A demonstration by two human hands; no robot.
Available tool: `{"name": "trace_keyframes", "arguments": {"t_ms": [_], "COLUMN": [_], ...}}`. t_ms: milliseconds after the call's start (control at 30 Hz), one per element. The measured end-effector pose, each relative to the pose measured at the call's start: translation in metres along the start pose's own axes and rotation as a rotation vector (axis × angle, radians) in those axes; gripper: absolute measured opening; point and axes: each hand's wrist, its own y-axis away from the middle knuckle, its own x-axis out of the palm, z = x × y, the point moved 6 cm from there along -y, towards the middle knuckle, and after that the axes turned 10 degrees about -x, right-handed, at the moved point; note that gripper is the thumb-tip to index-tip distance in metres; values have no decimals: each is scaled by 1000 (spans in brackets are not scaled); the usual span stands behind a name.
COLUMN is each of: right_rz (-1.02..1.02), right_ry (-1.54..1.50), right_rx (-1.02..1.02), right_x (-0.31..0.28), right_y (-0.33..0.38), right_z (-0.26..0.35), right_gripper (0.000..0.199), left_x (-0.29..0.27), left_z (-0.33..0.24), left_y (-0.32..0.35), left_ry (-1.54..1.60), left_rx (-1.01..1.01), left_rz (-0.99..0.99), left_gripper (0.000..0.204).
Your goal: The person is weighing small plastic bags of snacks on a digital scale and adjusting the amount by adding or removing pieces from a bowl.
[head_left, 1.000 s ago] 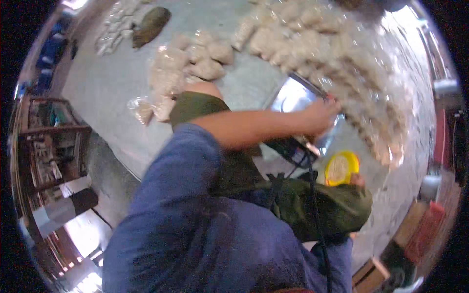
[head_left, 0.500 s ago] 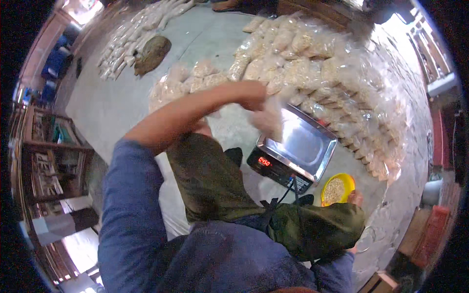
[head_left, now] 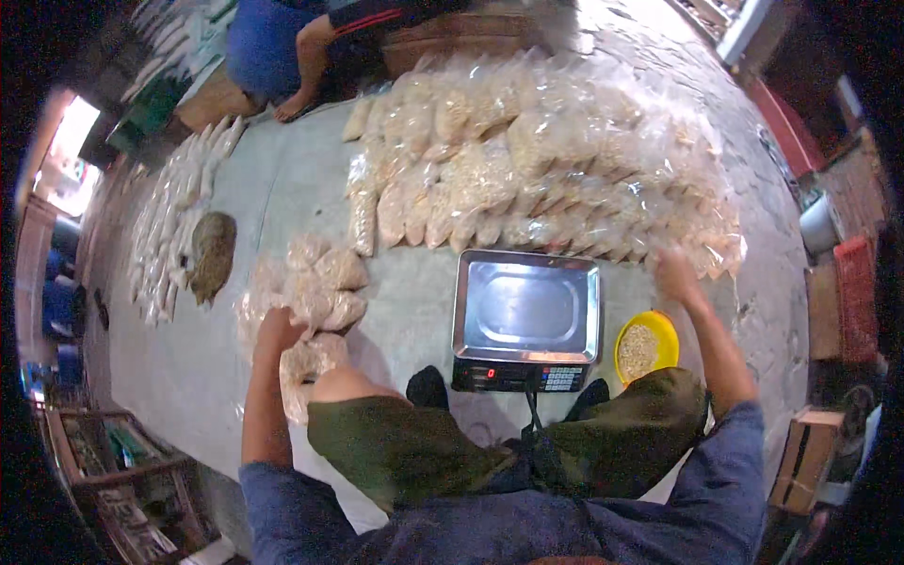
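Observation:
At the left, my left hand (head_left: pixel 281 330) is closed on a clear plastic bag (head_left: pixel 311 306) of pale pieces, in a small pile of similar bags. My right hand (head_left: pixel 673 275), somewhat blurred, is curled at the near right edge of a large stack of filled clear bags (head_left: pixel 556 169); its fingers appear to grip one of them. Between my hands stands a digital scale (head_left: pixel 527 306) with a bare, shiny metal pan and a lit red display. Right of it, a yellow bowl (head_left: pixel 670 344) holds loose pale pieces, next to my knee.
A brownish, rounded sack-like thing (head_left: pixel 213 254) lies at the far left beside rows of slim filled bags (head_left: pixel 174 221). Another person's bare leg and foot (head_left: pixel 306 80) show at the back. Wooden shelving (head_left: pixel 113 461) stands at lower left, a red crate (head_left: pixel 855 282) at right.
My left hand has moved from above the scale, where it carried a bag, to the left pile. My right hand has left the yellow bowl and reached forward to the stack. The view has turned.

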Motion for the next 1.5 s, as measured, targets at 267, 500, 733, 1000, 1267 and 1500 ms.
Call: {"name": "trace_keyframes", "arguments": {"t_ms": [267, 500, 733, 1000, 1267, 1500], "right_rz": [-441, -605, -442, -226, 28, 225], "right_ry": [-355, -362, -424, -435, -315, -542], "right_rx": [45, -50, -409, -479, -893, -798], "right_x": [-70, -70, -157, -94, -7, -13], "right_y": [-213, -258, -124, -11, 61, 70], "right_z": [159, 148, 210, 224, 252, 242], "right_gripper": [61, 28, 26, 23, 11, 25], "left_x": [-114, -161, -121, 13, 55, 90], "left_z": [-117, -216, -281, -387, -424, -419], "left_y": [100, 207, 214, 143, 125, 109], "left_ry": [626, 1118, 1808, 1925, 1209, 1054], "left_rx": [10, 316, 224, -101, 85, 194], "left_rz": [-45, -2, 207, 511, 578, 349], "left_gripper": [74, 65, 38, 58, 57, 29]}}
